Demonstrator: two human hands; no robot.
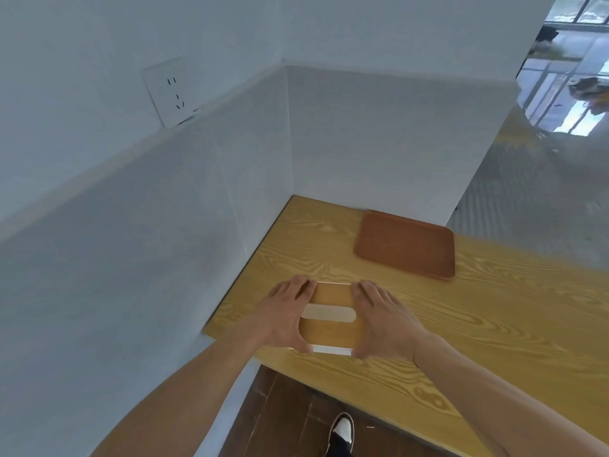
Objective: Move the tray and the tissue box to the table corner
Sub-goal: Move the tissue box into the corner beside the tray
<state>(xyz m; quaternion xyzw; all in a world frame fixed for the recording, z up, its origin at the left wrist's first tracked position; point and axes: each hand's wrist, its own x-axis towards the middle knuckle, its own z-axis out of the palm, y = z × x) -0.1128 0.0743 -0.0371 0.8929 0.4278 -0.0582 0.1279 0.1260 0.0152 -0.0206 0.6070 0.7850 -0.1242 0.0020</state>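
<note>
**Tissue box clamped at both short ends, near-left of table**

The tissue box (331,316) is gripped between left hand (283,311) and right hand (384,321). Rigid and probably light, so end-grip is judged adequate. Long axis and slot run left-right. The tray (405,247) lies flat far-right, near the corner, untouched; rim looks shallow, though blurred.

Tissue box (331,316), wooden lid with pale oval slot, sat near table's left edge, hand pressed on each side. Brown tray (405,245) lay flat, empty, farther right.
</note>
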